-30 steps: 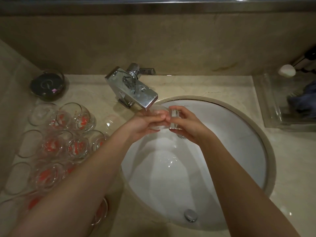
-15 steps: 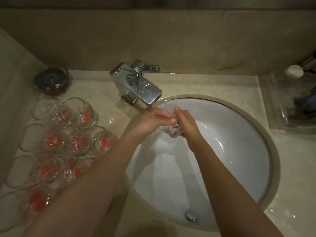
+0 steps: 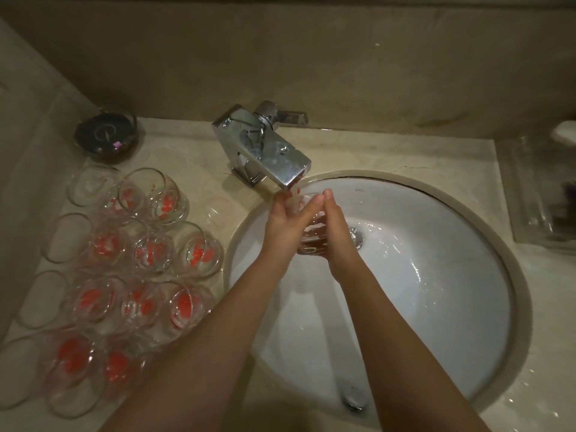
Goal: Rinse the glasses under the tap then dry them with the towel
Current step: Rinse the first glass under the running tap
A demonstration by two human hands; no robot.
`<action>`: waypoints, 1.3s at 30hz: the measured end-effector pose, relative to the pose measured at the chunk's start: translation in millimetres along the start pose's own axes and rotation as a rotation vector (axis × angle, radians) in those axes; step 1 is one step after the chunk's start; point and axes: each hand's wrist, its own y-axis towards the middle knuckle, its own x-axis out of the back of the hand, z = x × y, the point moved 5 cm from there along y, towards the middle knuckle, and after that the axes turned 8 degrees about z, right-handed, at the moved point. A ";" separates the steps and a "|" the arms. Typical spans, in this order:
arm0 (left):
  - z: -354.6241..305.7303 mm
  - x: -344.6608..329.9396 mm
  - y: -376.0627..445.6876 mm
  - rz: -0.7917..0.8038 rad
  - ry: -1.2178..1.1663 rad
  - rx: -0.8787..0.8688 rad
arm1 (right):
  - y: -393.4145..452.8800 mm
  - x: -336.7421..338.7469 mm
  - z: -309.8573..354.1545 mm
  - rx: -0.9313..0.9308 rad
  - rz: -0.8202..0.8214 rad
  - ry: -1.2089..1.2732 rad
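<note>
Now one glass (image 3: 312, 235), two hands.

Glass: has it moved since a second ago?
Yes: the glass has dropped a little farther below the tap, into the sink.

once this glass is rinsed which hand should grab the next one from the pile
Left, probably. The waiting glasses stand on the counter on the left hand's side of the sink. The right hand would have to cross over, so it had better take the rinsed glass, which both hands now cup.
</note>
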 end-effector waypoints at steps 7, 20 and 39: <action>27.4 3.6 -5.6 -0.199 -0.267 0.178 | 10.2 -9.6 -13.7 -0.208 0.066 0.061; 32.9 4.4 -0.1 -0.262 -0.213 0.216 | 12.0 -11.6 -36.2 -0.258 -0.049 0.119; 35.7 0.7 -2.1 -0.305 -0.208 0.179 | 12.9 -16.6 -36.1 -0.160 -0.046 0.136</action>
